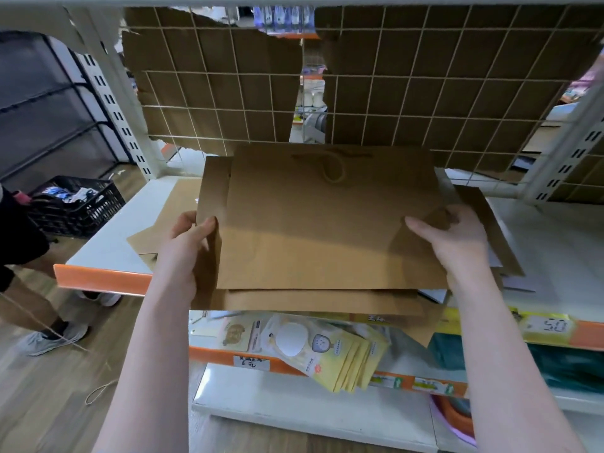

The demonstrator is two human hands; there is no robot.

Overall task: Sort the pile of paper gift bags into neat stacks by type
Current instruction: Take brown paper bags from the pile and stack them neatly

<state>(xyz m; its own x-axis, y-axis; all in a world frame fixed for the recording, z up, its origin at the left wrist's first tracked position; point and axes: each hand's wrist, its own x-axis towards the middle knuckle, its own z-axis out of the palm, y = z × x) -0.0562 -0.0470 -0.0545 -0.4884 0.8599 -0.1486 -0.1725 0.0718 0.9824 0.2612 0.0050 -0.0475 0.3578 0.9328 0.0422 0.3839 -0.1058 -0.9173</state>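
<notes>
A stack of flat brown kraft paper gift bags [327, 230] lies on the white shelf [108, 243], its top bag showing a twisted cord handle [333, 168] at the far end. My left hand [188, 246] grips the stack's left edge, thumb on top. At the right edge, my right hand [454, 240] grips the stack with the thumb over the top bag. Lower bags stick out at the near side and over the shelf's front edge. More brown bags [490, 230] lie fanned out to the right under the stack.
A wire grid backed with torn cardboard [228, 93] closes the shelf's rear. Yellow printed packets [327, 351] lie on the shelf below. A black crate [75, 204] stands on the floor at left, beside a person's legs [36, 308]. Loose string lies on the floor.
</notes>
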